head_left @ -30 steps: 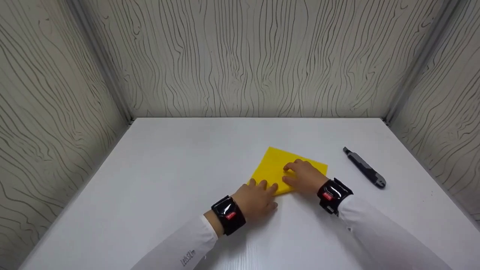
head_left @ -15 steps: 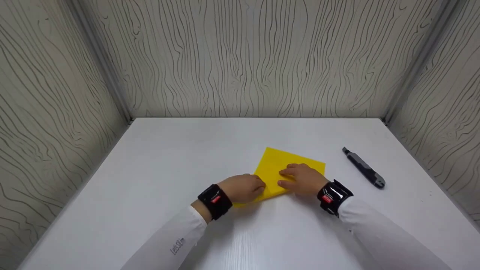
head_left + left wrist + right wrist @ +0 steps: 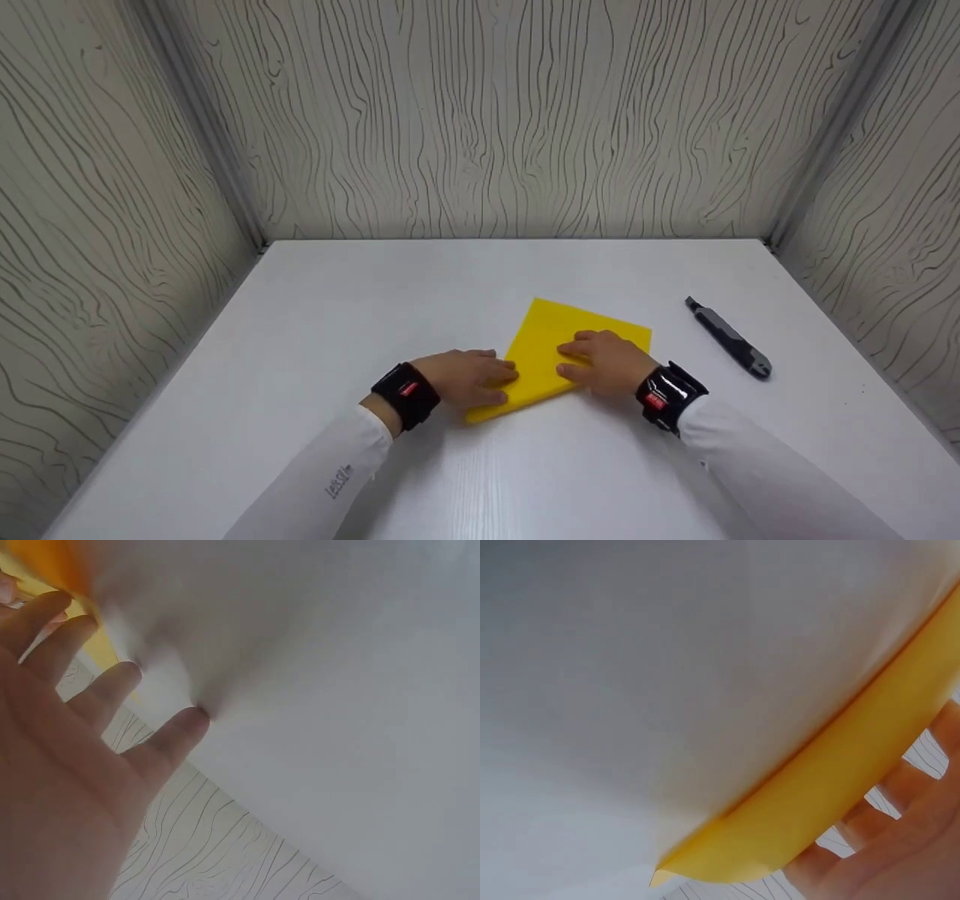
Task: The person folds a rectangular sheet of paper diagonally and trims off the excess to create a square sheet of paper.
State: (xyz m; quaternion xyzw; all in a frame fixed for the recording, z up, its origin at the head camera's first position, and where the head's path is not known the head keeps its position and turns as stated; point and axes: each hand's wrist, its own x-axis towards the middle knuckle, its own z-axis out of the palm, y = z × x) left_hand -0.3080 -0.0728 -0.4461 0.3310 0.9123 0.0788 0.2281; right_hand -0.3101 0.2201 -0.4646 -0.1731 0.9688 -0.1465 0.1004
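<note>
In the head view, a folded yellow sheet lies flat on the white tabletop, its lower left corner pointing toward the person. The left hand reaches over that corner from the side, its grip wide, the fingers extended and the tips just past the sheet's left edge. The right hand rests on the right part of the sheet, its grip also wide, fingers apart. The yellow thus spans the gap between both hands, held by neither. A dark utility knife lies to the right, well apart from the sheet. In the left wrist view, the left fingers stretch out separately, with two tips by the white surface and the yellow near the other two. In the right wrist view, the sheet's near edge forms a bowed yellow band, and the right fingers spread beyond it.
</note>
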